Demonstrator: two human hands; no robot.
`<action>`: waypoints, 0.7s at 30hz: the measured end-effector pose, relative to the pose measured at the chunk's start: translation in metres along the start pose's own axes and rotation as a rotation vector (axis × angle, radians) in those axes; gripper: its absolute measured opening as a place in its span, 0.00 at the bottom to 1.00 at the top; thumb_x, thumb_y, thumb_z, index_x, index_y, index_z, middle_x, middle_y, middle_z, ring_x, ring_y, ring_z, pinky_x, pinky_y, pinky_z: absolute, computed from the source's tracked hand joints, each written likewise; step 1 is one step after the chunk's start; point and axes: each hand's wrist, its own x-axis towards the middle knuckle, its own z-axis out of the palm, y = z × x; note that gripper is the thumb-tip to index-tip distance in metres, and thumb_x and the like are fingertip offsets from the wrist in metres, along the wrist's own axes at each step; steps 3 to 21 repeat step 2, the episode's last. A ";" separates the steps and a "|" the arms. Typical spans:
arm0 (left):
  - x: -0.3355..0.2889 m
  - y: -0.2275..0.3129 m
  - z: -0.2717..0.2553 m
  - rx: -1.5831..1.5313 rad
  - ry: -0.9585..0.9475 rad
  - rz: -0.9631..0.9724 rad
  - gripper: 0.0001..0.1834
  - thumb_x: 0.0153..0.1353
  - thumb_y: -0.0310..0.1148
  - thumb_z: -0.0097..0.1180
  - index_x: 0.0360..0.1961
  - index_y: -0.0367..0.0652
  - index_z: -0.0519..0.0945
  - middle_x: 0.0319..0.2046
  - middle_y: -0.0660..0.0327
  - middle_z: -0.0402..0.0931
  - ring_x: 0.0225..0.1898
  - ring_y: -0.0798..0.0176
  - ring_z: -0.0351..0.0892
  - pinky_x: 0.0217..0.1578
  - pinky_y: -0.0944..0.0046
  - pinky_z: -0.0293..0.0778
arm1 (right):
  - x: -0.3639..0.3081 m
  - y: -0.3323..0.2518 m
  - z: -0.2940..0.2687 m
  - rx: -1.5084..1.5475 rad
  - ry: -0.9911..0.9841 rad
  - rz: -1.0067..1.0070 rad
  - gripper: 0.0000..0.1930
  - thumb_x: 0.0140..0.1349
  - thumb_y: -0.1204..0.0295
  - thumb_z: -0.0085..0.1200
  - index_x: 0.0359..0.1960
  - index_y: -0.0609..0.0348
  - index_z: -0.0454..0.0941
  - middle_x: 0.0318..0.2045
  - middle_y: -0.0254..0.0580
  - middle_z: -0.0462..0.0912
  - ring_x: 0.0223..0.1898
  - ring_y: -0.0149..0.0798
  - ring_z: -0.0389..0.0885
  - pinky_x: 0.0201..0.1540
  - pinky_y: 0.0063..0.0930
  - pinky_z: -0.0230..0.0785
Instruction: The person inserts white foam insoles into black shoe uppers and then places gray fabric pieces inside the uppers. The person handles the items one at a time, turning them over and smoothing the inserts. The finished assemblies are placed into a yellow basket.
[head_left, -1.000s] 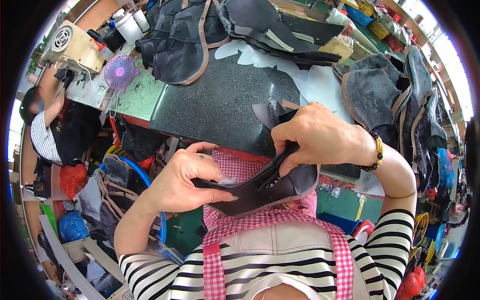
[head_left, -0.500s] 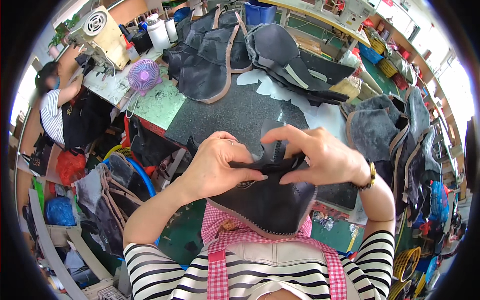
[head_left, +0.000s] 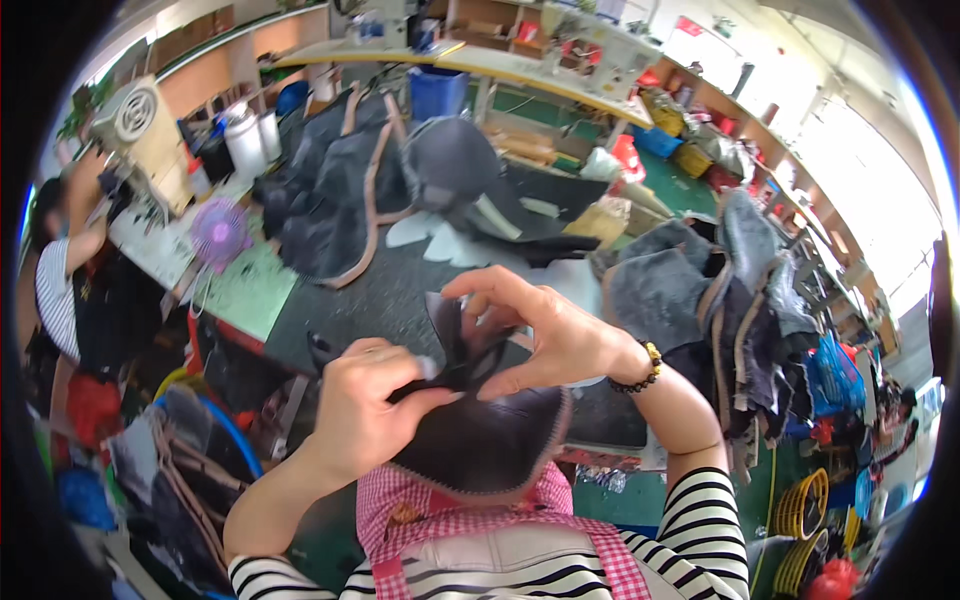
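Held up before my lap is a black leather piece (head_left: pixel 478 448), with a pale, zigzag-stitched curved edge hanging lowest. My left hand (head_left: pixel 362 408) pinches its folded upper part between thumb and fingers. On the other side my right hand (head_left: pixel 565 338) grips the same fold, thumb below and curled fingers above. A narrow dark flap (head_left: pixel 447 325) stands up between the hands. Motion blurs the folds, and the fingertips are partly hidden in them.
Ahead is a dark work mat (head_left: pixel 340 320). Stacked black pieces (head_left: pixel 330 200) lie beyond it, with grey fleecy pieces (head_left: pixel 660 290) at the right. A purple fan (head_left: pixel 220 234) stands left, near a sewing machine (head_left: pixel 145 140) and a co-worker (head_left: pixel 75 270). Yellow baskets (head_left: pixel 800 505) sit low right.
My view has swung right and upward, so the surroundings sit lower and further left. Both hands keep the leather piece; its upper fold is bent differently, the flap standing more upright.
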 end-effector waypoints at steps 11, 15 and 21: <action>0.005 -0.005 -0.012 0.015 -0.048 -0.026 0.13 0.38 0.24 0.71 0.28 0.36 0.83 0.22 0.53 0.79 0.28 0.53 0.80 0.39 0.60 0.72 | -0.009 0.000 -0.003 0.074 0.085 -0.030 0.37 0.51 0.73 0.68 0.62 0.50 0.60 0.47 0.41 0.75 0.47 0.41 0.79 0.54 0.30 0.71; 0.005 -0.005 -0.012 0.015 -0.048 -0.026 0.13 0.38 0.24 0.71 0.28 0.36 0.83 0.22 0.53 0.79 0.28 0.53 0.80 0.39 0.60 0.72 | -0.009 0.000 -0.003 0.074 0.085 -0.030 0.37 0.51 0.73 0.68 0.62 0.50 0.60 0.47 0.41 0.75 0.47 0.41 0.79 0.54 0.30 0.71; 0.005 -0.005 -0.012 0.015 -0.048 -0.026 0.13 0.38 0.24 0.71 0.28 0.36 0.83 0.22 0.53 0.79 0.28 0.53 0.80 0.39 0.60 0.72 | -0.009 0.000 -0.003 0.074 0.085 -0.030 0.37 0.51 0.73 0.68 0.62 0.50 0.60 0.47 0.41 0.75 0.47 0.41 0.79 0.54 0.30 0.71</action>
